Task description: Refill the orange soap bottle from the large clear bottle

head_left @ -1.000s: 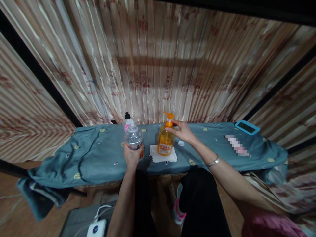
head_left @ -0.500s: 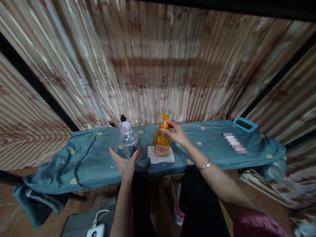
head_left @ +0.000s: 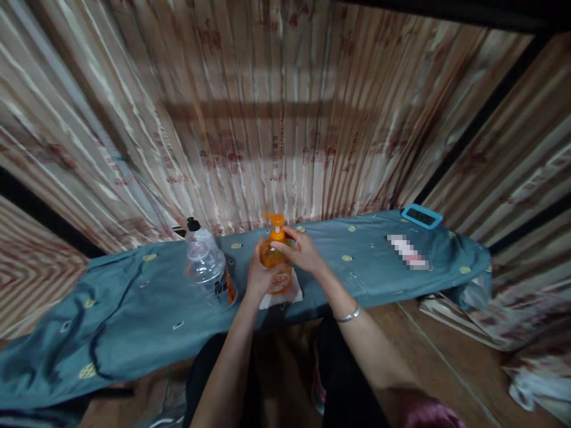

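Note:
An orange pump bottle of amber liquid stands upright on a white cloth. My left hand wraps round its body from the left, thumb across the front. With its fingers at the orange pump collar, my right hand grips the bottle from the right; a silver bangle is on that wrist. Left of the hands is a clear plastic bottle with dark lettering and an orange patch. Partly hidden behind it is another bottle with a black cap.
A teal cloth with pineapple prints covers the narrow bench. Toward the right end lie a blue-framed digital clock and a pixelated item. Striped curtains hang behind, with dark frame bars at the sides. My knees are under the front edge.
My left hand has moved right, from beside the clear bottle to the pump bottle, and closed round it. My right hand stays at the pump collar. The view has shifted to the right.

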The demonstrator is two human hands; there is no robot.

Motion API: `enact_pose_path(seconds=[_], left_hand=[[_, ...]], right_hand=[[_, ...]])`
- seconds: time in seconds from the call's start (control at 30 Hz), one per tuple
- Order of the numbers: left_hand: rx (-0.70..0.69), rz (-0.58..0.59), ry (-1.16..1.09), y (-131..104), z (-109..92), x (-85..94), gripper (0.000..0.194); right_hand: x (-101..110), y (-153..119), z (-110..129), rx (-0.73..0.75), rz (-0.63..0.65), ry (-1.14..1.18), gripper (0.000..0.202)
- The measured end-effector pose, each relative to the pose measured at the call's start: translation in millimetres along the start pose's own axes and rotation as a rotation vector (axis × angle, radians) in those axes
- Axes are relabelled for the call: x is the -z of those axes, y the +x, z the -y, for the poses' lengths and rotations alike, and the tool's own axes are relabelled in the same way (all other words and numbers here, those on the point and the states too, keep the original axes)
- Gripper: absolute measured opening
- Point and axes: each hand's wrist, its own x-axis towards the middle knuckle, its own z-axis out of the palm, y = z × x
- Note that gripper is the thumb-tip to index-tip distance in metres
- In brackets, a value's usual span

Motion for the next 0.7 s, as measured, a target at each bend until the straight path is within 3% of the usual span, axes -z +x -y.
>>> enact_pose_path(seconds=[0.1, 0.27, 0.4, 0.5, 0.63, 0.7], left_hand=[[0.018, 0.014, -0.058, 10, 7, -2.6, 0.066], [-0.004, -0.072, -0.088, 5, 14, -1.3, 0.065], [-0.024, -0.154, 0.020, 3, 21, -3.3, 0.061], [-0.011, -0.184, 0.052, 1, 23, -6.5, 0.064], [-0.013, -0.187, 0.096, -3, 22, -8.6, 0.064], [-0.030, -0.188, 0.108, -4, 21, -7.9, 0.065]], right_hand=[[5, 4, -2, 0.027, 0.091, 0.071, 0.041], [10, 14, 1, 0.053, 0.205, 0.115, 0.040], [2, 16, 5, -0.039, 0.068, 0.074, 0.055], [0, 13, 6, -0.071, -0.048, 0.072, 0.054], [9, 6, 11, 0.014, 0.087, 0.072, 0.044], [10, 4, 15, 0.044, 0.130, 0.070, 0.053]])
